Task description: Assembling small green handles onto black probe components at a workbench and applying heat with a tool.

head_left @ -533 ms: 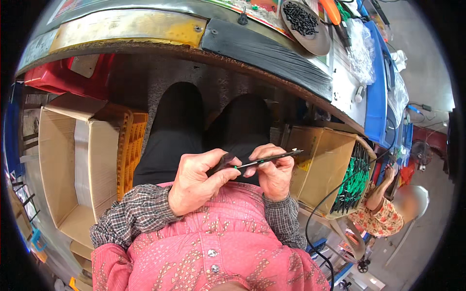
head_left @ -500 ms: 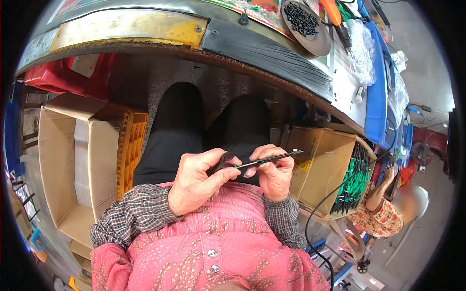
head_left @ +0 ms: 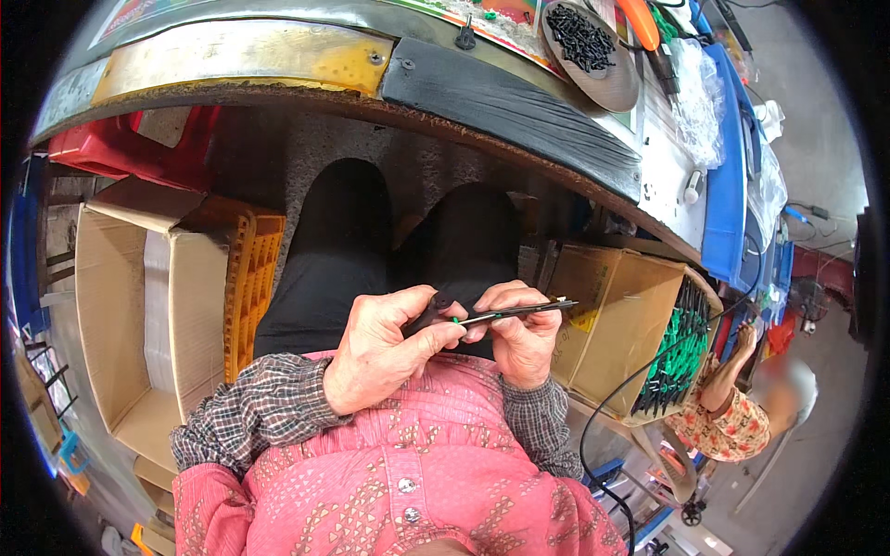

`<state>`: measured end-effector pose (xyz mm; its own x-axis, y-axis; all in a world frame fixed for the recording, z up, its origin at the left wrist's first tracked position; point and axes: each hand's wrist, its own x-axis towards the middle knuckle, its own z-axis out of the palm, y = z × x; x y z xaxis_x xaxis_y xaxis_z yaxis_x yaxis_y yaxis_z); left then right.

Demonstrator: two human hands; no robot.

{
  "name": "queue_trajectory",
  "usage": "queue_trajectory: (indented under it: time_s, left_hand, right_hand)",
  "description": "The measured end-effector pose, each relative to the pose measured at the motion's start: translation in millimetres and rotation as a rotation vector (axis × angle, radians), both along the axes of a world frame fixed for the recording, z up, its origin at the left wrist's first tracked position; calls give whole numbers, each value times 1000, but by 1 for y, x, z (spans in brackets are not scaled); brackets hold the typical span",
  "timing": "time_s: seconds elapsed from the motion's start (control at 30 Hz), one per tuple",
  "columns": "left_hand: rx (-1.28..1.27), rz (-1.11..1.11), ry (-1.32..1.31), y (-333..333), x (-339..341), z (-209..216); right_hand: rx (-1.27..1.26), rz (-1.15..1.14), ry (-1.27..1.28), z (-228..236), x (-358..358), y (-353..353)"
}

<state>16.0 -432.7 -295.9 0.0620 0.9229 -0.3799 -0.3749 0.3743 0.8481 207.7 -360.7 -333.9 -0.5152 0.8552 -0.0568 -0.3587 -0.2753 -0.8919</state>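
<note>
Even daylight, bright at right, dimmer under the workbench (head_left: 519, 102) where legs sit in shadow. Mild glare on its metal edge. Strong fisheye bending, black vignette corners. Centre sharp, rim soft.

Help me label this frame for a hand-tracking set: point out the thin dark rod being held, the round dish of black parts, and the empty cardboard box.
thin dark rod (head_left: 524, 310), head view, middle of the shaft.
round dish (head_left: 619, 88), head view, bare rim.
empty cardboard box (head_left: 111, 306), head view, inner wall.
</note>
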Motion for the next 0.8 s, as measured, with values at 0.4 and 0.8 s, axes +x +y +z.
queue_trajectory:
  time_s: [0.4,0.8]
  left_hand:
    - [12,33,-36,0,0,1]
    - [43,5,19,-1,-4,3]
  right_hand:
    - [28,11,-20,1,1,0]
    - [174,-8,-154,5,2,1]
